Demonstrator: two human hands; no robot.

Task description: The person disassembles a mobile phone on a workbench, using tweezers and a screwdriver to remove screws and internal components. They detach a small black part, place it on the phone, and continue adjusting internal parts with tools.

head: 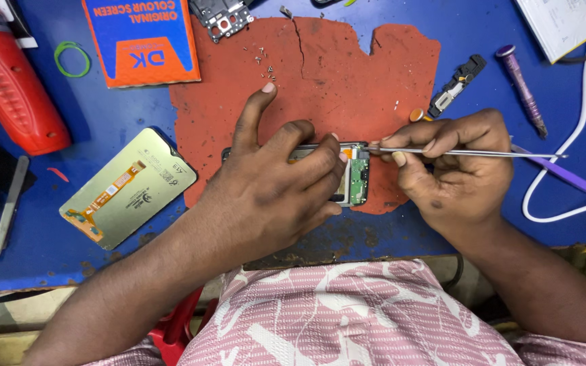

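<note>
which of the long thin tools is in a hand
The silver tweezers, pinched in the right hand. The purple screwdriver and purple pry stick lie untouched.

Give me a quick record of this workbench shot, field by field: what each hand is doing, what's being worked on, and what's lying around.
left hand: pressed flat over the opened phone, index finger stretched onto the red mat
right hand: pinching metal tweezers, tips at the phone's top edge
phone: lying on the mat, green circuit board exposed
loose screws: scattered on the mat
left of mat: detached screen panel, orange box
right of mat: purple screwdriver, white cable
</note>
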